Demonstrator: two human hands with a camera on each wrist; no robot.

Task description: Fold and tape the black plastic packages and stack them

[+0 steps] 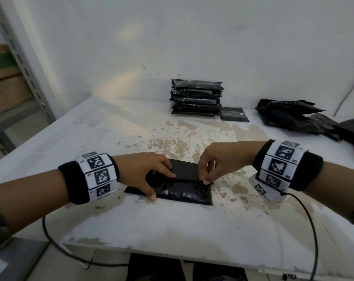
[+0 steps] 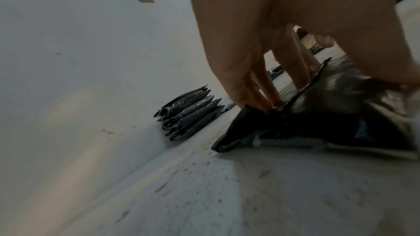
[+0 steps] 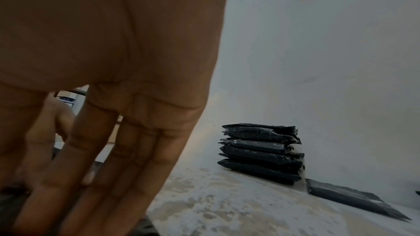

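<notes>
A black plastic package lies on the white table in front of me, with its far flap folded over toward me. My left hand spans the package's left end. Its straight fingers press on the fold and its thumb rests at the near edge. My right hand pinches the flap's right end between thumb and fingertips; its fingers point down at the package. A stack of folded packages stands against the back wall.
One flat black package lies right of the stack. A loose pile of black bags covers the table's far right. A metal shelf rack stands at left. Cables hang over the table's front edge.
</notes>
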